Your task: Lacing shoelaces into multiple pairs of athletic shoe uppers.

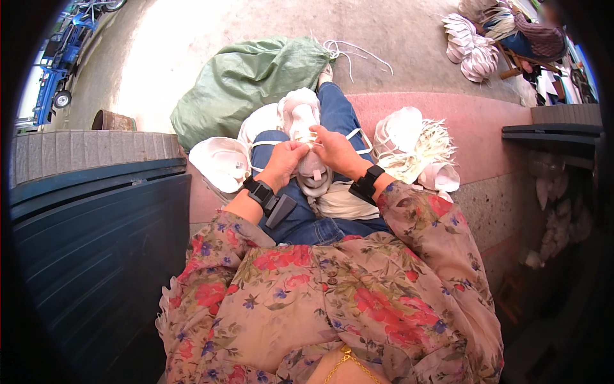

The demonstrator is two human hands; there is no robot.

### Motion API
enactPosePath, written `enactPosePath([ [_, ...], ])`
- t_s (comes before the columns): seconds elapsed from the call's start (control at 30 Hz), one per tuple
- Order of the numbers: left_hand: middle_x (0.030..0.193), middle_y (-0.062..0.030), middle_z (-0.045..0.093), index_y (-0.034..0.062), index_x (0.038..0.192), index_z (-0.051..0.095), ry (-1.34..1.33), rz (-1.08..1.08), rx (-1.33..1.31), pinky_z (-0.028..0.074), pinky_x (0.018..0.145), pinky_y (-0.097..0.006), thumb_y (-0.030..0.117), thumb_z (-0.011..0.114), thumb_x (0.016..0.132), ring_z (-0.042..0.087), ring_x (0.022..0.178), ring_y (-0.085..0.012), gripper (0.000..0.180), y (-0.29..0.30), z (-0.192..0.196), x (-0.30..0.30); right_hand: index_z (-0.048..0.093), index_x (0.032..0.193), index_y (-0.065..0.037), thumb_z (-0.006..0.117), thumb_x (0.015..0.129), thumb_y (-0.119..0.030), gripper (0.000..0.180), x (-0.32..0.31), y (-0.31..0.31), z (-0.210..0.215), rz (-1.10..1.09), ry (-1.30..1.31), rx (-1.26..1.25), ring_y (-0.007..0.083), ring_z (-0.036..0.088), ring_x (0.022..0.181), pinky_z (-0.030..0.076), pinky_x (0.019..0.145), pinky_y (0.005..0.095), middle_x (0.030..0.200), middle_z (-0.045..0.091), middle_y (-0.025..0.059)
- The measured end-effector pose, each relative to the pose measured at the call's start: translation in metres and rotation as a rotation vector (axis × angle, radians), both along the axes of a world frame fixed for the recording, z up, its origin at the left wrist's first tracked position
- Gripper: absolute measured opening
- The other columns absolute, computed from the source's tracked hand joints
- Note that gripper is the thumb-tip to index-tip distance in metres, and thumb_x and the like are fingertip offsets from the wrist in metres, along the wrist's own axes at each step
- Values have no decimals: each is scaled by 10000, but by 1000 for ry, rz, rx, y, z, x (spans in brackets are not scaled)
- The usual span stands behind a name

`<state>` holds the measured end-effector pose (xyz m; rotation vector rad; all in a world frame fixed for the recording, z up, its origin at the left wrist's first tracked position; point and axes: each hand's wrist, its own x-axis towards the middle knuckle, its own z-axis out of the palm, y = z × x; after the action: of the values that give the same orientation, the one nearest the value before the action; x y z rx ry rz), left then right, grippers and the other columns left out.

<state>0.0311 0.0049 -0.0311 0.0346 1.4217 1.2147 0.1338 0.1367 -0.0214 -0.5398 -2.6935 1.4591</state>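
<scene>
A white shoe upper lies lengthwise between my thighs, its heel end toward me. Over its lacing area, my left hand and my right hand meet with their fingertips pinched close together. Both appear to grip a white shoelace, which loops out to either side of the upper over my legs. The fingers partly hide the eyelets. A bundle of cream laces rests across my lap under the upper. More white uppers lie by my left knee.
To my right are stacked uppers and a fan of loose laces. A green sack lies ahead. Dark blue door panels stand at my left. Another person sits far right near piled uppers.
</scene>
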Motion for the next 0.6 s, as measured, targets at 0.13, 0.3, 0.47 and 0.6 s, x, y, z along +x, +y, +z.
enactPosePath([
  [0.13, 605, -39, 551, 59, 842, 598, 576, -129, -113, 404, 488, -289, 168, 556, 804, 506, 519, -175, 122, 6, 6, 9, 461, 1077, -12, 531, 743, -67, 345, -1, 5, -3, -19, 9, -108, 354, 569, 800, 447, 700, 388, 828, 587, 210],
  [0.3, 700, -155, 597, 61, 804, 629, 1629, -247, 46, 449, 612, -388, 212, 567, 763, 566, 666, -342, 168, 21, 40, 14, 447, 1078, -9, 552, 776, -89, 329, 1, 42, 52, -297, -24, -723, 104, 468, 515, 375, 433, 227, 749, 518, 44],
  [0.47, 643, -89, 580, 57, 689, 609, 1720, -169, 467, 427, 556, -293, 199, 489, 823, 536, 575, -151, 229, 58, 78, -60, 512, 913, -4, 512, 818, -163, 185, -5, 58, 59, -151, -85, -456, 207, 478, 554, 370, 473, 299, 706, 520, 105],
  [0.6, 719, -26, 573, 17, 925, 601, 626, 395, 504, 401, 589, -198, 157, 540, 848, 493, 639, -79, 171, 47, 180, -144, 596, 871, -27, 441, 823, -151, 204, 13, 40, 11, -54, 44, -33, 364, 525, 707, 406, 636, 438, 726, 542, 217],
])
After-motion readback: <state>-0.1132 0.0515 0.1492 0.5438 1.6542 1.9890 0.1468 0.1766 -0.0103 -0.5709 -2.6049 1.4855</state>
